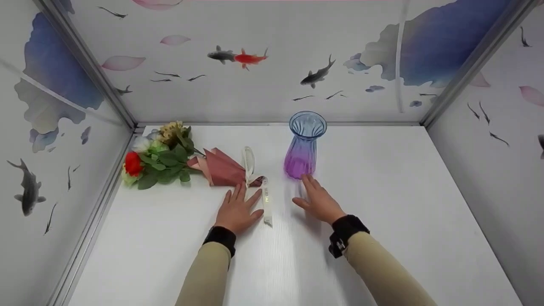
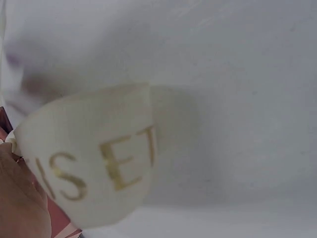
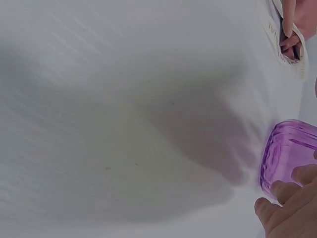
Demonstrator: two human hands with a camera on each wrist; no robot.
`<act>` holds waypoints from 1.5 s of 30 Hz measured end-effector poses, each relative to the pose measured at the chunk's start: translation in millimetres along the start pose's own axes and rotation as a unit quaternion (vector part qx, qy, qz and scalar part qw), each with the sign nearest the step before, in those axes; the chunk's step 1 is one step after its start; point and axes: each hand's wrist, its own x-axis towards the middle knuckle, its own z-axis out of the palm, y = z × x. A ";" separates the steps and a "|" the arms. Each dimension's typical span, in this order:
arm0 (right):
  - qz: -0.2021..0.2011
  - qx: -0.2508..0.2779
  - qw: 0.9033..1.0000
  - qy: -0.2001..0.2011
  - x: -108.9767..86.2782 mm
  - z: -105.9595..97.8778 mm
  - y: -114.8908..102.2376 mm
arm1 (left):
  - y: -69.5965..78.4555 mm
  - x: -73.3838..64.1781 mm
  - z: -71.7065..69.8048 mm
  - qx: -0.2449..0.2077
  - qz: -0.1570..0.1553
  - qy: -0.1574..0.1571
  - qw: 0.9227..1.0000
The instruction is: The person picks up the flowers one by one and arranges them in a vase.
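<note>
Bouquet lies crosswise, blooms left, wrapping at your nearer left hand; your right hand is by the near side of the upright glass vase, both hands relaxed, gripping nothing.

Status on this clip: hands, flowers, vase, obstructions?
Left hand at wrapped end of bouquet; right hand by base of vase, contact unclear. Vase upright, bouquet lying down. Loose ribbon between hands, might snag.
</note>
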 end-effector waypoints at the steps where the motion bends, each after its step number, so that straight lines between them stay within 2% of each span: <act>1: -0.007 -0.010 1.000 0.002 -0.8 2.5 -1.0 | 0.6 0.0 0.2 -0.001 0.000 -0.002 1.000; 5: -0.034 -0.045 0.998 0.002 -3.5 11.3 -6.6 | 2.8 0.4 2.1 0.005 0.007 -0.010 1.000; 9: -0.075 -0.080 0.994 -0.015 -6.4 18.4 -13.5 | 6.7 0.2 2.8 0.021 0.019 -0.010 1.000; 14: -0.142 -0.122 0.982 -0.024 -9.9 26.0 -19.3 | 13.5 0.4 3.2 0.033 0.032 -0.005 0.999; 19: -0.185 -0.154 0.970 -0.027 -11.8 33.3 -20.2 | 19.4 0.8 5.9 0.051 0.052 0.006 0.997; 26: -0.193 -0.184 0.963 -0.033 -13.0 43.5 -16.3 | 27.2 0.6 7.8 0.076 0.057 -0.004 0.996; 34: -0.217 -0.200 0.955 -0.029 -16.7 51.6 -14.8 | 35.1 -0.9 6.6 0.070 0.059 -0.007 0.996; 39: -0.222 -0.200 0.954 -0.029 -20.0 55.2 -15.9 | 35.8 -1.7 9.4 0.070 0.064 -0.011 0.995; 42: -0.222 -0.198 0.954 -0.026 -22.1 55.7 -16.5 | 36.9 -1.9 7.0 0.074 0.061 -0.017 0.995; 45: -0.226 -0.193 0.955 -0.026 -24.2 54.4 -17.0 | 38.2 0.7 0.8 0.080 0.055 -0.005 0.995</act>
